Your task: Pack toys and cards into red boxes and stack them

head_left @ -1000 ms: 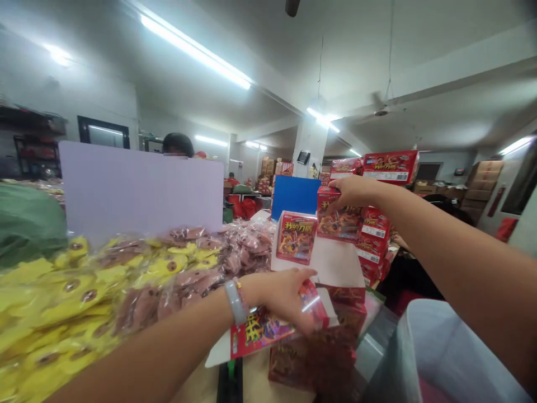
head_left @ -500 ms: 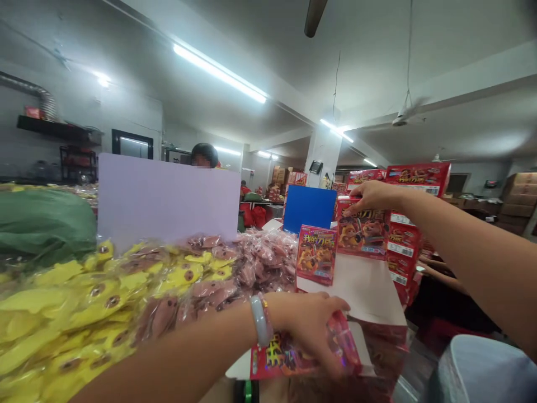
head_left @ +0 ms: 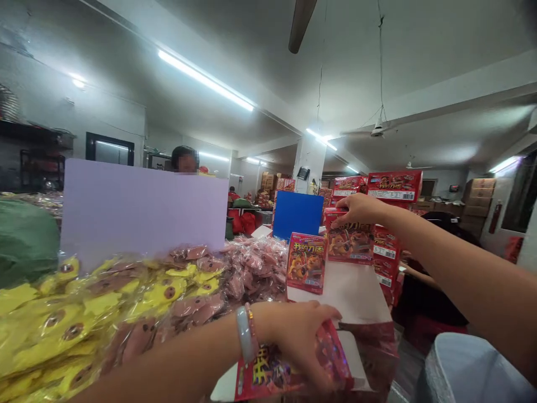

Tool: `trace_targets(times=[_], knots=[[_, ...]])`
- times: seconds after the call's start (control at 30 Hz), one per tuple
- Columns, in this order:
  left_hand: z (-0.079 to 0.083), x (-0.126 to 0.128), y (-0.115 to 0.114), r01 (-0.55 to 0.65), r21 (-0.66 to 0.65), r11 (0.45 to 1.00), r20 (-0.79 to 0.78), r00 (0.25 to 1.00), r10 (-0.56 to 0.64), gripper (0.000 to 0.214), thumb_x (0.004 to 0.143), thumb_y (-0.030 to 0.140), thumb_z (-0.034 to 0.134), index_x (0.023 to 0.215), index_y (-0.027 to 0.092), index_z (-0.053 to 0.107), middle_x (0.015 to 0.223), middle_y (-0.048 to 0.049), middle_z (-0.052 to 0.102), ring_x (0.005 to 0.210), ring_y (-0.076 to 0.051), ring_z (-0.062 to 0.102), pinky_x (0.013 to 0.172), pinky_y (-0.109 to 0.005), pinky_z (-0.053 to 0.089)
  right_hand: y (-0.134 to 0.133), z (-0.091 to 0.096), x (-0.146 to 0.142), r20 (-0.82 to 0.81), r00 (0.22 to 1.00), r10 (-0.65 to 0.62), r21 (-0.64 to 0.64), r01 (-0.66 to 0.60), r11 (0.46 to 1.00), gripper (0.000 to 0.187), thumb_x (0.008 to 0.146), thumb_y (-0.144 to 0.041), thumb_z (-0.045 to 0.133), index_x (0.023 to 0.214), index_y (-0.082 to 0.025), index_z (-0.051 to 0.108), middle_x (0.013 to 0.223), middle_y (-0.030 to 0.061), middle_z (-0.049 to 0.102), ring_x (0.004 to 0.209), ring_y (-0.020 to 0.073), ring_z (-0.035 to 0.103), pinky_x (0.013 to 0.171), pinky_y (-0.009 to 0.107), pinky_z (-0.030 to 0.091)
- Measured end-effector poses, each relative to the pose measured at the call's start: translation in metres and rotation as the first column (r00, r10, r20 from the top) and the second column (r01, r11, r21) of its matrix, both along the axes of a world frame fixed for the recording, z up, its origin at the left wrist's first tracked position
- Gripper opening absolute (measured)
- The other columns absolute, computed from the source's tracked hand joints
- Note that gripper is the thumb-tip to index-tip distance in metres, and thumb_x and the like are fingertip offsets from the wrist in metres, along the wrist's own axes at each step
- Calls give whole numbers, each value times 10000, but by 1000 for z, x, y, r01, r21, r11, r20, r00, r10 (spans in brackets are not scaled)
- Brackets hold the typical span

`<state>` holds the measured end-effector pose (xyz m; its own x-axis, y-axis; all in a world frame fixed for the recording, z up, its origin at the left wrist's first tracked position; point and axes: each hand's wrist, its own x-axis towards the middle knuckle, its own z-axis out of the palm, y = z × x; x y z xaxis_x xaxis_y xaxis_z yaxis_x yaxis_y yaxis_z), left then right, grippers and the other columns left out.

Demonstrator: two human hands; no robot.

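My left hand (head_left: 296, 336), with two bangles at the wrist, is closed around a red printed carton (head_left: 333, 358) with white end flaps standing out, low in the middle of the head view. My right hand (head_left: 356, 210) grips the top edge of another red printed carton (head_left: 350, 243), which stands upright with cartoon bears on its front. Just left of it a smaller-looking red carton (head_left: 306, 263) stands on a white board surface (head_left: 356, 294), touched by neither hand. Part of the left hand's carton is hidden behind my fingers.
Bagged yellow plush pieces (head_left: 67, 319) and bagged pink-brown ones (head_left: 251, 268) pile up on the left. Behind them stand a pale panel (head_left: 142, 207) and a blue panel (head_left: 297, 215). Red cartons (head_left: 384, 254) are stacked at right, near a co-worker (head_left: 432, 280) and a white-lined bin (head_left: 474, 364).
The view has swung slightly right, so most things sit further left in it. Both hands keep hold of the same cartons.
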<state>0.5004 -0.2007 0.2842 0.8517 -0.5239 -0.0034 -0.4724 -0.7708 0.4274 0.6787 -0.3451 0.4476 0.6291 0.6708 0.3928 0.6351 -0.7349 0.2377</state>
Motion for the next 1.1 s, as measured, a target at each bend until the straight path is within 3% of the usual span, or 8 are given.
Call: trace_targets(times=[0.23, 0.37, 0.5, 0.63, 0.7, 0.77, 0.9, 1.1], knots=[[-1, -4, -3, -36, 9, 999, -35, 999, 36, 1020, 474, 376, 722, 1357, 176, 254, 1254, -104, 470, 1053, -291, 524, 924, -400, 411, -17, 12, -16, -51, 998, 31, 117, -25, 993, 547, 568, -595, 645, 914, -172, 644, 798, 63, 651, 728, 217, 584, 603, 287, 415], [23, -4, 10, -28, -172, 985, -168, 986, -1, 1122, 452, 321, 759, 1392, 183, 161, 1221, -93, 502, 1000, -258, 540, 861, -361, 439, -29, -5, 1, -117, 991, 58, 148, -40, 988, 538, 576, -621, 623, 882, -178, 637, 797, 47, 647, 761, 219, 584, 623, 280, 409], [75, 16, 48, -73, -607, 792, -198, 978, -61, 753, 600, 462, 661, 1241, 141, 431, 1005, -67, 605, 837, -191, 560, 736, -294, 458, -31, -16, 12, -194, 977, 88, 199, -49, 979, 552, 555, -610, 646, 902, -181, 624, 853, 49, 651, 793, 225, 586, 644, 275, 411], [102, 51, 76, -376, -733, 567, -524, 844, -118, 624, 720, 584, 493, 1076, 74, 539, 778, -85, 639, 652, -171, 574, 639, -303, 457, -30, -21, 25, -227, 970, 82, 193, -38, 980, 559, 574, -603, 636, 941, -182, 629, 879, 62, 660, 815, 238, 596, 678, 290, 426], [96, 64, 79, -462, -748, 477, -594, 787, -170, 577, 724, 549, 527, 1061, 81, 548, 762, -82, 650, 628, -171, 582, 634, -303, 452, -29, -30, 35, -247, 966, 78, 175, -35, 984, 574, 592, -593, 628, 978, -169, 630, 920, 76, 663, 844, 245, 598, 690, 292, 436], [85, 71, 76, -476, -762, 440, -597, 779, -191, 522, 746, 510, 530, 1061, 94, 550, 769, -70, 660, 619, -165, 589, 654, -304, 451, -27, -45, 46, -287, 954, 83, 133, -46, 990, 551, 631, -590, 598, 988, -173, 641, 928, 67, 672, 842, 232, 606, 677, 276, 447], [65, 71, 70, -474, -774, 420, -578, 799, -165, 442, 768, 455, 517, 1049, 116, 558, 784, -46, 674, 644, -153, 604, 701, -287, 452, -21, -80, 58, -325, 940, 109, 46, -99, 994, 456, 710, -578, 527, 967, -225, 662, 893, 16, 692, 804, 189, 623, 649, 233, 449], [55, 70, 67, -485, -741, 464, -584, 807, -88, 524, 720, 482, 566, 1039, 68, 580, 819, -107, 675, 646, -184, 613, 716, -342, 457, -26, -102, 44, -73, 996, 51, 18, -49, 999, 559, 711, -650, 463, 968, -182, 629, 928, 142, 666, 862, 319, 601, 671, 360, 421]])
